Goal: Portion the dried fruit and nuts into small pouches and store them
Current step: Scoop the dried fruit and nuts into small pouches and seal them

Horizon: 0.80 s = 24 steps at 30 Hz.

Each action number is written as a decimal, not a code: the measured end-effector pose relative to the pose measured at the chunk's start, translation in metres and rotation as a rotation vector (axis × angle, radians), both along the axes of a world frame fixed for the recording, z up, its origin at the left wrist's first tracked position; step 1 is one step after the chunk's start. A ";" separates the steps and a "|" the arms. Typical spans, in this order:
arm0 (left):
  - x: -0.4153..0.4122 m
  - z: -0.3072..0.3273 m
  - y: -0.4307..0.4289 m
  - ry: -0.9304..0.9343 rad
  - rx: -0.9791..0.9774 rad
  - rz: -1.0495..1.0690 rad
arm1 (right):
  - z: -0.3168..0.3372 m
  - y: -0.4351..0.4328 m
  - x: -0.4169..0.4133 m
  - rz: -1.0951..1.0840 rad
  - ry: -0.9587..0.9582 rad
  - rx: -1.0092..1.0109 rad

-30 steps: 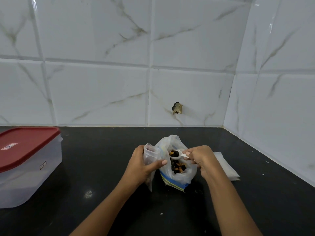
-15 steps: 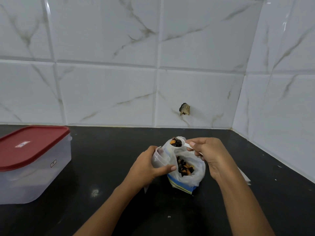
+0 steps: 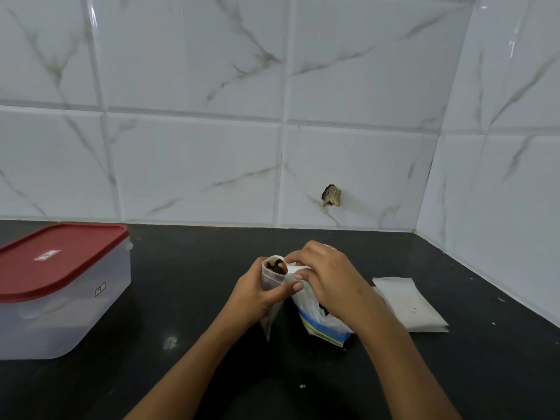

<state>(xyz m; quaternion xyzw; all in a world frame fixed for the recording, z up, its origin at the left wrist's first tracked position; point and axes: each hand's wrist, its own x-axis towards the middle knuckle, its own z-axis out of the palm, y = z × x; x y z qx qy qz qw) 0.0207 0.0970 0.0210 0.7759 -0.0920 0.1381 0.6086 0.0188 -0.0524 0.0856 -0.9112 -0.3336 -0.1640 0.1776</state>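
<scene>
My left hand (image 3: 257, 294) grips a small clear pouch (image 3: 271, 286) upright above the black counter; dark and orange dried fruit and nuts (image 3: 277, 266) show in its open mouth. My right hand (image 3: 327, 277) holds a white spoon (image 3: 292, 268) with its bowl tipped at the pouch's mouth. Under my right hand stands the larger plastic bag of fruit and nuts (image 3: 315, 316), with a blue and yellow zip strip at its base. Most of the spoon and the bag's opening are hidden by my right hand.
A clear plastic box with a red lid (image 3: 57, 280) stands at the left of the black counter (image 3: 181, 298). A stack of flat clear pouches (image 3: 406, 301) lies to the right. White tiled walls meet at the back right corner.
My right hand lifted the loaded spoon out of the big bag and moved it left to the small pouch's mouth. Fruit and nuts now show inside the pouch.
</scene>
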 end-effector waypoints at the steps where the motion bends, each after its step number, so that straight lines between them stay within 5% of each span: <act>1: -0.001 0.001 0.000 -0.001 -0.001 -0.001 | 0.000 0.000 -0.001 0.008 -0.022 0.005; 13: -0.005 0.005 -0.003 -0.044 -0.030 0.018 | -0.010 0.001 0.008 0.044 -0.457 0.057; 19: -0.004 0.003 -0.004 -0.036 -0.002 0.056 | -0.002 -0.017 0.011 -0.217 0.041 0.484; 24: 0.001 -0.005 -0.013 -0.017 0.062 0.094 | -0.002 -0.041 0.017 -0.582 0.282 0.310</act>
